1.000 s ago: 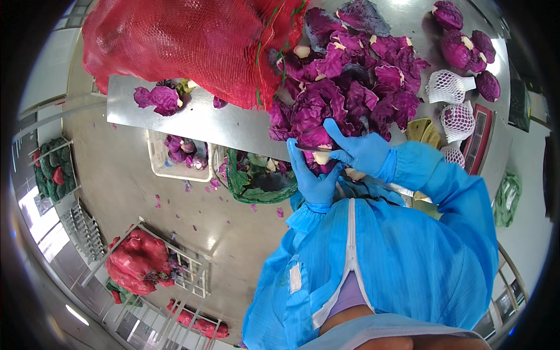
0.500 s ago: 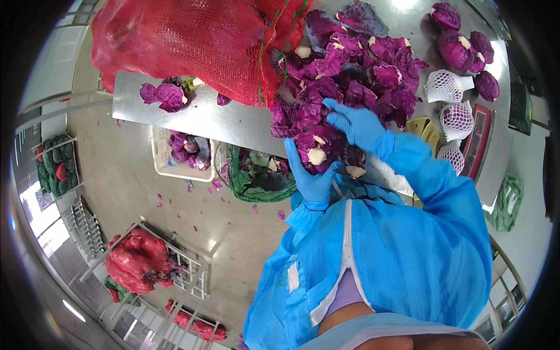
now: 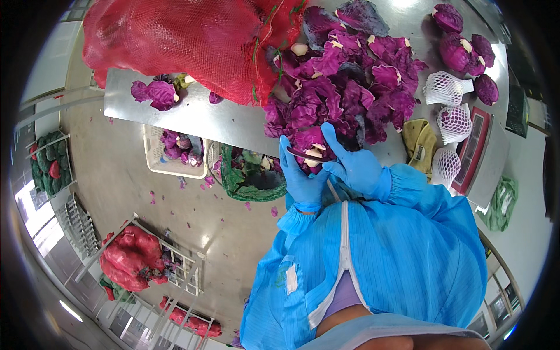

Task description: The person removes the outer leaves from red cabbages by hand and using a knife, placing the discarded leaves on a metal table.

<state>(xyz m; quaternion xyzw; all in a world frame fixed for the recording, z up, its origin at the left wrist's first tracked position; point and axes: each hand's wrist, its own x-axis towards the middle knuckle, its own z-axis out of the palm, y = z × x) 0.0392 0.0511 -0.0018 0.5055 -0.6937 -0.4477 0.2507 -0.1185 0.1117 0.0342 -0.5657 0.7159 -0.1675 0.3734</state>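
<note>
A red cabbage (image 3: 308, 139) with a pale cut stem sits at the table's near edge, right before my body. Blue-gloved, my left hand (image 3: 303, 184) grips its left and near side, fingers pointing up along it. My right hand (image 3: 360, 170), also gloved, holds the right side between a stretched forefinger and the thumb. Across the stem runs a thin dark curved edge; whether it is a leaf rim or a blade I cannot tell. Just beyond lies a heap of loose purple cabbage leaves (image 3: 350, 87).
A red mesh sack (image 3: 175, 44) covers the table's far left. Whole cabbages (image 3: 455, 49), netted ones (image 3: 454, 122), a tan cloth (image 3: 419, 146) and a red-framed device (image 3: 473, 149) lie right. Below the left edge stand a white crate (image 3: 169, 169) and a green mesh sack (image 3: 251, 191).
My right hand has come down from the leaf heap to the cabbage's right side. My left hand keeps its hold, and the view has shifted slightly.
</note>
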